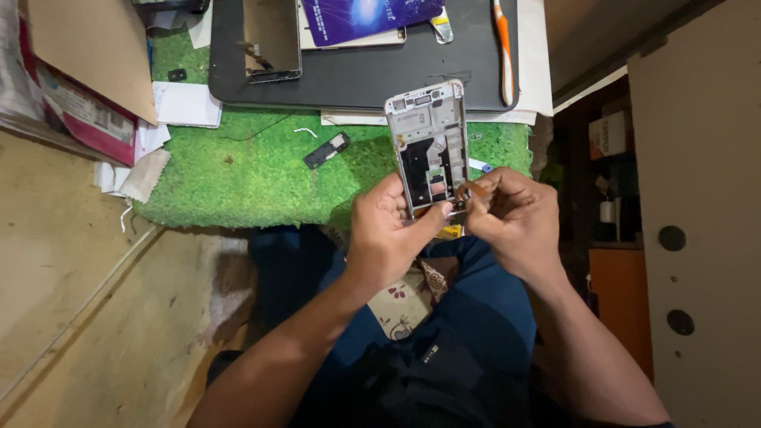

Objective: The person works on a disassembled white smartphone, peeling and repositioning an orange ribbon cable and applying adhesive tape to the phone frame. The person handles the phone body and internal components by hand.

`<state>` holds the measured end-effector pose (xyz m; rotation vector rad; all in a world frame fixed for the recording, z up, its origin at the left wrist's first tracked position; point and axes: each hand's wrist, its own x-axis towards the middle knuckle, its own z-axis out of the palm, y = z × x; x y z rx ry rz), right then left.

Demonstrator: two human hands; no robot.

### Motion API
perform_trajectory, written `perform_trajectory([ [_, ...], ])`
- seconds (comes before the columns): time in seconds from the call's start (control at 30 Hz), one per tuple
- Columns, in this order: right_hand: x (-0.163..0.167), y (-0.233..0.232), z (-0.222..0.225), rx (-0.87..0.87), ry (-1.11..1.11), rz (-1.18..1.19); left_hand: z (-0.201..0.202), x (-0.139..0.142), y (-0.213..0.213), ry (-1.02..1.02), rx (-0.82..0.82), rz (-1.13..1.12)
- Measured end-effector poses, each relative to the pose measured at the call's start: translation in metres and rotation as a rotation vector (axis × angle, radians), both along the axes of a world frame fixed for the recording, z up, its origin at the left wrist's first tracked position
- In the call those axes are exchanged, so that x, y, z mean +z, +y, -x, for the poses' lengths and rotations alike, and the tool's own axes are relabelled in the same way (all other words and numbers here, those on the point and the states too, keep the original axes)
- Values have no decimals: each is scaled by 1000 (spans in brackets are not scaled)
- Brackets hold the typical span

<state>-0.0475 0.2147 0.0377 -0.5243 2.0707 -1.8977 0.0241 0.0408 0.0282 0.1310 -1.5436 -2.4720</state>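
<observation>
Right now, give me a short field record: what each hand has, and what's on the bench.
left hand: grips lower edge of opened phone frame, held upright
right hand: pinches at frame's bottom right corner
bench surface: green turf mat
on mat: small black part
behind: dark tray, orange-handled tool

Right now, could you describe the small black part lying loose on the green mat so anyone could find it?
Start at the green mat. The small black part lies left of the opened phone frame. Unlike the white scrap nearby, it is dark, oblong and tilted.
</observation>
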Motion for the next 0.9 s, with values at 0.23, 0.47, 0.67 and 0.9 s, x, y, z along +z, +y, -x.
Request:
perform_trajectory([
  [0.23, 4, -2, 5, -13, -79, -5, 0, 3, -6, -20, -28, 41],
  [0.47, 2, 0, 1, 53, -14, 41, 2, 5, -7, -13, -16, 3],
  [0.67, 5, 0, 11, 90, -187, 32, 5, 2, -15, 22, -42, 1],
  [0.9, 4, 1, 13, 137, -212, 109, 4, 4, -14, -13, -26, 76],
])
